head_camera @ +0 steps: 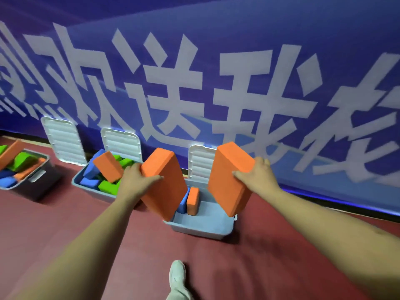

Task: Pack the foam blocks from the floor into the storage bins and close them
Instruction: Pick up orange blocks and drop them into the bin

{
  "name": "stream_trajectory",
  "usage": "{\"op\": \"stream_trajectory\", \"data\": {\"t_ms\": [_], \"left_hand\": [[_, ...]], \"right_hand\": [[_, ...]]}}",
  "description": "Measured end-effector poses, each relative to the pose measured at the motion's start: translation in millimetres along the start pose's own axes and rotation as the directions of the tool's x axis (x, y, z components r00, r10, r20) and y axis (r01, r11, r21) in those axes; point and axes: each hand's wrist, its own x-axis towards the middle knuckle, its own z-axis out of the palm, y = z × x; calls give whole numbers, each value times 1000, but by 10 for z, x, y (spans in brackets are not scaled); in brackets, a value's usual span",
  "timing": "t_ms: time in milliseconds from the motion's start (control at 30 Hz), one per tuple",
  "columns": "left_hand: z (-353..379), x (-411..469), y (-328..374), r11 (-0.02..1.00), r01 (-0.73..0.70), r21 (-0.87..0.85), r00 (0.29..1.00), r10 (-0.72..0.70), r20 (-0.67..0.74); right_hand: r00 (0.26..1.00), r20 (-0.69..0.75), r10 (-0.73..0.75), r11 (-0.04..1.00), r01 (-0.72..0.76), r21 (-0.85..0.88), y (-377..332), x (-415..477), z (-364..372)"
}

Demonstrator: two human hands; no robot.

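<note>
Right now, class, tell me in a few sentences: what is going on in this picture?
A person's left hand grips one orange foam block and the right hand grips a second orange block, both above an open bin by the wall. That bin holds only a couple of blocks so far. Two fuller bins to its left also stand open.

left bin point(36, 178): cut by left edge | blue block point(182, 206): mostly hidden
</note>
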Motion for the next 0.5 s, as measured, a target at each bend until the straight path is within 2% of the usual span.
{"op": "stream_trajectory", "data": {"t_ms": [167,267,400,500], "left_hand": [[558,1245,-119,998,-64,18,991,61,116],[921,1849,-360,988,-70,139,976,39,216],[1450,2381,-768,963,-178,203,940,106,323],[2026,2637,-1345,960,-163,229,929,71,364]], "right_hand": [[999,39,30,998,-27,-60,-100,953,503],[994,104,43,993,-32,-110,-124,1496,871],[982,178,57,993,-38,-108,84,2008,1468],[970,231,75,994,-55,-92,482,2349,2160]]}}
